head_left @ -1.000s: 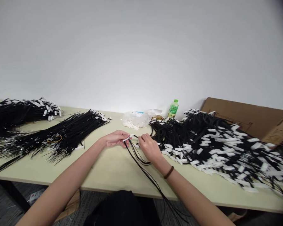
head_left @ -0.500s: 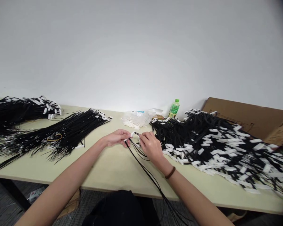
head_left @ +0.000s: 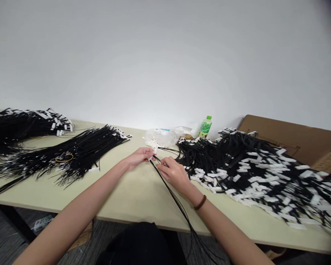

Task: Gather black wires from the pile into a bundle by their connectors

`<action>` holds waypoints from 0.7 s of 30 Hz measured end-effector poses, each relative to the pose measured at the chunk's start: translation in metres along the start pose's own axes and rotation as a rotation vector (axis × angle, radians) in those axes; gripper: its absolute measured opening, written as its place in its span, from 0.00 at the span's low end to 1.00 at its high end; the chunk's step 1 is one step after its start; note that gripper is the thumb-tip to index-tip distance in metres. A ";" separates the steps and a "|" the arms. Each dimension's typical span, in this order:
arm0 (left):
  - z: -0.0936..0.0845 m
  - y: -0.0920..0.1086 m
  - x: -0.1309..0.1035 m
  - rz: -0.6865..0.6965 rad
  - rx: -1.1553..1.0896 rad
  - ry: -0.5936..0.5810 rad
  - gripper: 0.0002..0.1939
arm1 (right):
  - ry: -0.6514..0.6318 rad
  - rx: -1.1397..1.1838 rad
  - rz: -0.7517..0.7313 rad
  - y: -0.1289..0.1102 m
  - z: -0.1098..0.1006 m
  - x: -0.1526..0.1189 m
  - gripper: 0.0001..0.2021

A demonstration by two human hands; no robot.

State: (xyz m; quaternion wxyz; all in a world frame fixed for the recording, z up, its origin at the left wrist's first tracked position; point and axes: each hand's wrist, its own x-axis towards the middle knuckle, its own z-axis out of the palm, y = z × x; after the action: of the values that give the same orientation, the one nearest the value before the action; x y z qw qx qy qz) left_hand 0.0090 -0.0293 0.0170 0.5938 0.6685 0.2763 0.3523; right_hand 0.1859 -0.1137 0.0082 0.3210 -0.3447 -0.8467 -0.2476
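At the far left we saw a first bundle of black cables (head_left: pixel 16 129), its white tips gathered toward the right; next to it, nearer the front edge of the pale table (head_left: pixel 127 202), we noted a second bundle (head_left: pixel 91 147), which lay slantwise with a yellow loop (head_left: pixel 64 159) upon it; farther right our left hand (head_left: pixel 139 157) reached in, its thumb and fingers pinching white end pieces (head_left: pixel 155 150) above the middle of the table; from these the held cables (head_left: pixel 172 194) ran down to the right, crossed the table's front edge and hung below it, while thin strands extended from the upper piece toward the right; behind our hands lay a clear plastic bag (head_left: pixel 161 137) with white bits at its mouth; our right hand (head_left: pixel 175 173), a brown band (head_left: pixel 200 202) at its wrist, was beside the held cables with fingers curled, though we could not tell whether they pinched a strand; beyond it a green-capped bottle (head_left: pixel 205 127) stood slightly tilted behind a large heap of black cables (head_left: pixel 220 156) with many white ends; at the far right we observed a cardboard box (head_left: pixel 289 138) behind that heap.
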 end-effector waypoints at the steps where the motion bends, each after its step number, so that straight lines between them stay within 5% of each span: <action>1: 0.002 0.000 0.000 -0.001 -0.018 -0.007 0.14 | 0.007 -0.013 -0.001 0.000 -0.001 0.000 0.09; 14: 0.030 0.007 -0.008 -0.032 -0.156 -0.128 0.13 | 0.039 -0.127 -0.072 0.001 0.000 -0.001 0.09; 21: 0.027 0.003 -0.005 -0.005 -0.189 -0.029 0.14 | 0.102 0.067 -0.023 0.002 -0.008 0.002 0.09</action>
State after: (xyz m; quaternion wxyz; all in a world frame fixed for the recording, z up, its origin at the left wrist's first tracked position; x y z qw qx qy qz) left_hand 0.0274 -0.0497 0.0180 0.6592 0.6137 0.2349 0.3656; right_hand 0.1894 -0.1163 0.0154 0.3722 -0.3107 -0.8411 -0.2399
